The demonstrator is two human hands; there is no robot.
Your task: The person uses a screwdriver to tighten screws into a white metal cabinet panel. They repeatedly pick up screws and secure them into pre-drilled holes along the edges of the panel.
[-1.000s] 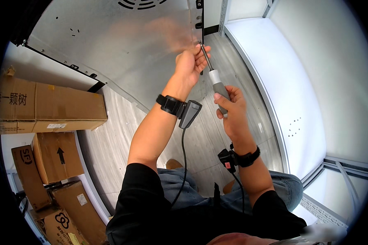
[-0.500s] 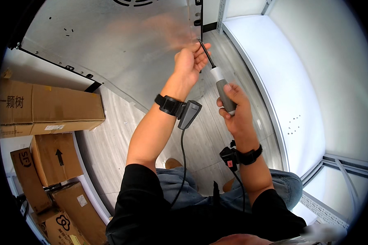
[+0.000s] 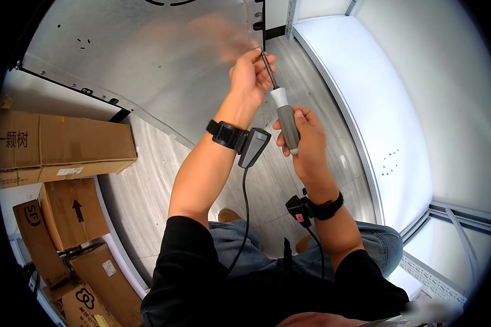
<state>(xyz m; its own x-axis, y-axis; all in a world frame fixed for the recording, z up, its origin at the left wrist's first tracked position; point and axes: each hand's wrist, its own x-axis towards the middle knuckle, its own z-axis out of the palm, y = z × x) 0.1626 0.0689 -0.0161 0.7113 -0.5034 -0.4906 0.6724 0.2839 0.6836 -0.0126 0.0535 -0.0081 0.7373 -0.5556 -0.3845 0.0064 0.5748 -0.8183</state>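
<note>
My right hand is wrapped around the grey handle of a screwdriver with a pale collar. Its dark, thin shaft slants up and left to the right edge of a large metal panel. There my left hand is closed around the shaft near its tip, thumb on the left side and fingers behind it. The very tip, and any screw under it, is too small and partly covered to make out. Both my wrists wear black straps with small cabled devices.
Cardboard boxes are stacked at the left, several more on a shelf below. Along the right runs a white shelf with a cluster of small screws on it. Pale wood-look flooring lies below my hands.
The screwdriver and my right hand have moved slightly left, and the shaft now stands steeper. My right fingers have shifted on the handle. My left hand stays near the tip, and the whole view has shifted slightly.
</note>
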